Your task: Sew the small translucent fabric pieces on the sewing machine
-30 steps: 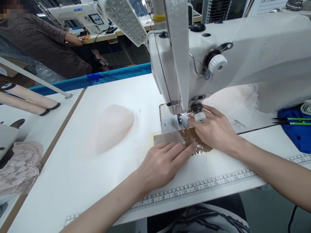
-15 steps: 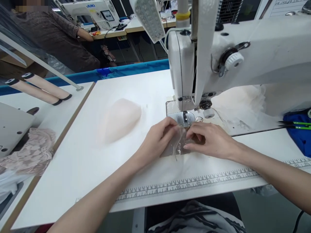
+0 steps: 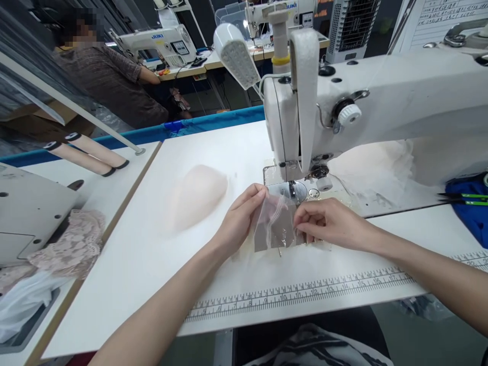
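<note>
A small piece of thin sheer fabric (image 3: 271,218) with a pale stitched line down it spans the gap between my hands, just in front of the needle area (image 3: 292,189) of a white sewing machine (image 3: 282,117). My left hand (image 3: 238,218) pinches its upper left edge between thumb and forefinger. At the fabric's right edge, my right hand (image 3: 330,221) is closed, thumb against fingertips, with the remaining fingers curled under. A pale pink moulded bra cup (image 3: 202,195) lies on the white table to the left of my left hand.
Pink lace (image 3: 72,239) and white cloth (image 3: 28,300) lie at the left. A printed ruler (image 3: 305,295) runs along the table's front edge. Green-handled snips (image 3: 467,198) rest on blue cloth at right. Behind, a person (image 3: 110,76) sits near another machine (image 3: 168,46).
The fabric now lies more spread, showing its stitched line. My left thumb and forefinger have drawn together on its upper edge. The right hand stays close by. The view has tilted up.
</note>
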A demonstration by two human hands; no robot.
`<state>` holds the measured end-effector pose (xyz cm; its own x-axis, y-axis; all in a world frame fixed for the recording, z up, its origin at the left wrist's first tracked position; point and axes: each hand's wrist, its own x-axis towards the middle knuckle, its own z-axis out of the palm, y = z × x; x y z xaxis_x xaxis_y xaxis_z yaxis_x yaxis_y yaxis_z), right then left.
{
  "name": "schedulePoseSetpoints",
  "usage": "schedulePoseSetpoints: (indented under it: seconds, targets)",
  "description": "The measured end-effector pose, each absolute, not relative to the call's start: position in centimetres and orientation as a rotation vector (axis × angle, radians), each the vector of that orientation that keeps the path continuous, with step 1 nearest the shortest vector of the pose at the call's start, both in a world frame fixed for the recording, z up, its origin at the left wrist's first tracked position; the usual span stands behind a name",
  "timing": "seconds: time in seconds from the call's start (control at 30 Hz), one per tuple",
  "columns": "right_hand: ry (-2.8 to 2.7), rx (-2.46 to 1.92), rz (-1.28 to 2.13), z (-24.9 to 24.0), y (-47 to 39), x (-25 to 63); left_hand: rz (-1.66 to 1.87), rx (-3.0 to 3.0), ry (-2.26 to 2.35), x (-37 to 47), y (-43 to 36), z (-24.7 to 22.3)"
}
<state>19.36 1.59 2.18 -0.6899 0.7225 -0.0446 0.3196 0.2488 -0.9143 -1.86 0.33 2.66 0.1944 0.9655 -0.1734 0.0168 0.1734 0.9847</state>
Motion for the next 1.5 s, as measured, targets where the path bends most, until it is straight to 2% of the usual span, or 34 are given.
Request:
schedulePoseSetpoints:
  seconds: [0.2, 0.27, 0.4, 0.5, 0.67, 0.9, 1.13, 1.2, 1.4, 1.5]
  targets:
    - [-2.085, -1.131, 1.088, 1.8, 1.3, 18.8, 0.972, 1.028, 1.111, -2.0, 0.7, 2.6]
    - [-2.044, -1.182, 1.164, 1.5, 1.3, 18.8, 0.990, 1.007, 1.091, -2.0, 0.7, 2.5]
    - [-1.870, -1.178, 1.525, 1.6, 1.8, 19.0, 1.023, 0.982, 1.088, -2.3, 0.9, 2.4]
    - [-1.763, -1.208, 1.659, 1.9, 2.1, 19.2, 0.937, 1.049, 1.088, -2.7, 0.8, 2.8]
    - [-1.770, -1.199, 1.658, 1.5, 2.1, 19.3, 0.578, 1.447, 1.129, -2.6, 0.1, 4.0]
    - [-1.759, -1.228, 1.525, 0.7, 2.6, 19.2, 0.678, 1.534, 1.276, -1.7, -0.3, 3.5]
    - [-1.645, -1.154, 1.600, 1.3, 2.6, 19.0, 0.738, 1.472, 1.375, -0.6, -0.7, 3.2]
    - [-1.731, -1.165, 1.481, 1.7, 2.2, 19.0, 0.762, 1.482, 1.396, -0.5, -0.8, 3.3]
    - [-2.247, -1.090, 0.718, 2.0, 0.6, 18.4, 0.878, 1.461, 1.390, -0.3, -0.9, 3.2]
    - [-2.236, -1.131, 0.615, 1.6, 0.6, 18.3, 0.886, 1.480, 1.392, -0.3, -1.0, 2.9]
